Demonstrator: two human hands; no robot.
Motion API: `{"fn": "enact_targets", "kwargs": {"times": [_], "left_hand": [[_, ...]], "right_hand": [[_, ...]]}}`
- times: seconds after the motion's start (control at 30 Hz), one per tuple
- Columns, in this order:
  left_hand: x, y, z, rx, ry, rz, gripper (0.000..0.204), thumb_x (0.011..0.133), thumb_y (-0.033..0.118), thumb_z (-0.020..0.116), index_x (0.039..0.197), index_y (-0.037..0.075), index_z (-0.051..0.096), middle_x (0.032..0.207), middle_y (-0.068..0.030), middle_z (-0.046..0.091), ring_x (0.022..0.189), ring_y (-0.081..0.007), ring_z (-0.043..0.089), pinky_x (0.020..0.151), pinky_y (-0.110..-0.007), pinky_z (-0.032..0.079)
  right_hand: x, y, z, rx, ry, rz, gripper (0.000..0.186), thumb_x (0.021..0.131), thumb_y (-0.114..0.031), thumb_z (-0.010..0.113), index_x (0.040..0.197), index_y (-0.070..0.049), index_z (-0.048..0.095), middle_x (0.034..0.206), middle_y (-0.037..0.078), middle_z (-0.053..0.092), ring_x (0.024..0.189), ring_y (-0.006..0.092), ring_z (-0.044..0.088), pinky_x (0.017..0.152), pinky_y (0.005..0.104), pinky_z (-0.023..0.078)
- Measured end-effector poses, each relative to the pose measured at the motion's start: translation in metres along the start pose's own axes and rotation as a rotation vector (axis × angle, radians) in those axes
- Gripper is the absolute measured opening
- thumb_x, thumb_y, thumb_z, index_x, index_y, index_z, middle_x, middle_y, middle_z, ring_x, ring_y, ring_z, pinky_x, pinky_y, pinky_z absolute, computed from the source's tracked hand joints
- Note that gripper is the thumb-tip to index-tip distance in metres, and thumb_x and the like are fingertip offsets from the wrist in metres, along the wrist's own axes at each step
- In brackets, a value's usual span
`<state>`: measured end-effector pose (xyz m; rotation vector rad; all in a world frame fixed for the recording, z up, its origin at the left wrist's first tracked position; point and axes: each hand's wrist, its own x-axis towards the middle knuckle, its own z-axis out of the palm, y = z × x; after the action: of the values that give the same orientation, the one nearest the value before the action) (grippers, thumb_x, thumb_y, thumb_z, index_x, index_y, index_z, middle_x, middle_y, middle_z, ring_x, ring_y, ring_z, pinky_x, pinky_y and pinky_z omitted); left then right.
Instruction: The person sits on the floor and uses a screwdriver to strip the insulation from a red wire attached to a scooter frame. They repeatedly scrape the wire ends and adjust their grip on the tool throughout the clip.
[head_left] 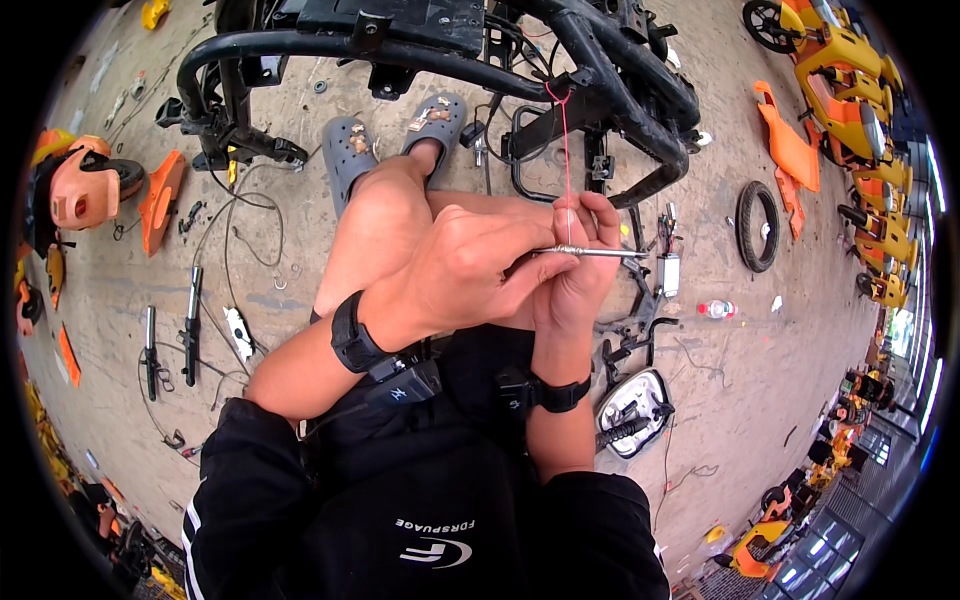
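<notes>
A thin metal rod (612,252) lies crosswise in front of my right palm, and my left hand (470,260) is closed on its left part in a pinch. Thread-like windings wrap the rod beside my left fingertips. From there a taut red cord (566,150) runs up to a tube of the black metal frame (430,68), where it is looped. My right hand (580,275) is palm up behind the rod, its fingers curled close to the cord. Whatever those fingers grip is hidden.
Beyond my clog-clad feet (350,155) stands the frame. Around me lie shock absorbers (192,325), a black tyre (757,226), orange panels (790,150), a white-rimmed shell (637,412), a bottle (717,309) and loose cables. Yellow scooters (850,80) line the right side.
</notes>
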<state>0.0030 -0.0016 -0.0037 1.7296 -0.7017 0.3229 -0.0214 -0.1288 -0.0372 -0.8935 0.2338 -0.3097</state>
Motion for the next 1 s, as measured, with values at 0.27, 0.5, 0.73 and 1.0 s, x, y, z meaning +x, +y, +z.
{"fn": "enact_targets", "kwargs": {"times": [0.27, 0.5, 0.73, 1.0], "left_hand": [[0.000, 0.000, 0.000, -0.008, 0.000, 0.001, 0.013, 0.077, 0.006, 0.080, 0.087, 0.001, 0.072, 0.066, -0.0059, 0.066, 0.051, -0.0176, 0.062, 0.046, -0.028, 0.044], [0.000, 0.001, -0.001, 0.020, -0.003, 0.004, 0.014, 0.076, 0.007, 0.080, 0.086, 0.001, 0.072, 0.062, -0.0058, 0.062, 0.048, -0.0181, 0.059, 0.045, -0.029, 0.042], [0.001, 0.002, -0.001, 0.019, 0.001, 0.007, 0.014, 0.076, 0.007, 0.081, 0.083, 0.001, 0.071, 0.059, -0.0058, 0.060, 0.047, -0.0182, 0.057, 0.043, -0.029, 0.041], [0.001, 0.002, -0.003, 0.031, -0.010, 0.008, 0.013, 0.076, 0.008, 0.081, 0.081, 0.001, 0.071, 0.059, -0.0059, 0.060, 0.047, -0.0186, 0.057, 0.043, -0.029, 0.040]], "right_hand": [[0.002, -0.001, 0.002, 0.025, -0.024, 0.006, 0.028, 0.087, 0.007, 0.066, 0.113, 0.002, 0.057, 0.103, 0.014, 0.068, 0.085, 0.0114, 0.065, 0.065, 0.0200, 0.051], [0.005, 0.001, 0.001, -0.029, 0.024, 0.017, 0.029, 0.087, 0.006, 0.068, 0.114, 0.001, 0.057, 0.103, 0.014, 0.069, 0.083, 0.0109, 0.065, 0.066, 0.0194, 0.051], [0.008, 0.001, -0.002, 0.001, -0.041, 0.017, 0.029, 0.087, 0.006, 0.068, 0.114, 0.001, 0.058, 0.102, 0.014, 0.069, 0.087, 0.0120, 0.066, 0.071, 0.0193, 0.051], [0.011, 0.001, 0.000, -0.009, -0.013, 0.016, 0.030, 0.086, 0.007, 0.068, 0.114, 0.002, 0.058, 0.103, 0.015, 0.070, 0.092, 0.0145, 0.067, 0.079, 0.0221, 0.053]]}}
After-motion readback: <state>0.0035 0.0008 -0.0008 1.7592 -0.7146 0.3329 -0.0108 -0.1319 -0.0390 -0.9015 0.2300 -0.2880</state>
